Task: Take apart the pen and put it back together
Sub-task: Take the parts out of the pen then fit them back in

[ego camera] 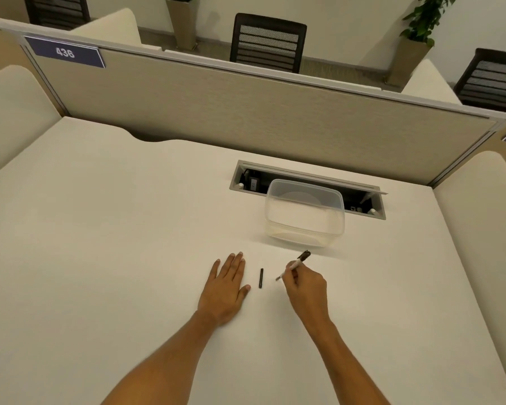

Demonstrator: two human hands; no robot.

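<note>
A pale surface (129, 229) is seen from above, bounded at its far edge by a fabric partition (246, 112) carrying a blue plate marked 436 (65, 52). Toward the far edge, right of the middle, an open cable tray (307, 185) is let into the surface, and a clear plastic container (304, 213) stands just in front of it, overlapping its near side.

The left hand (227, 287) is laid flat on the surface, palm down, its fingers (236, 263) stretched out and close together, holding nothing. Just beside its thumb, apart from it, a short black pen part (260, 278) lies on the surface, pointing toward the far edge; it appears to be the cap, though it is too small to be sure.

The right hand (306, 287) is closed around the pen body (293, 265), which is gripped between thumb and fingertips. The pen body is held tilted, its dark end raised toward the container and its thin pale tip lowered toward the black part, near the surface; whether the tip touches cannot be told. The two pen pieces are kept apart, between the hands, in the middle of the surface nearer the front edge.

Beyond the partition, black mesh chairs (268, 42) and potted plants (421, 27) are visible.
</note>
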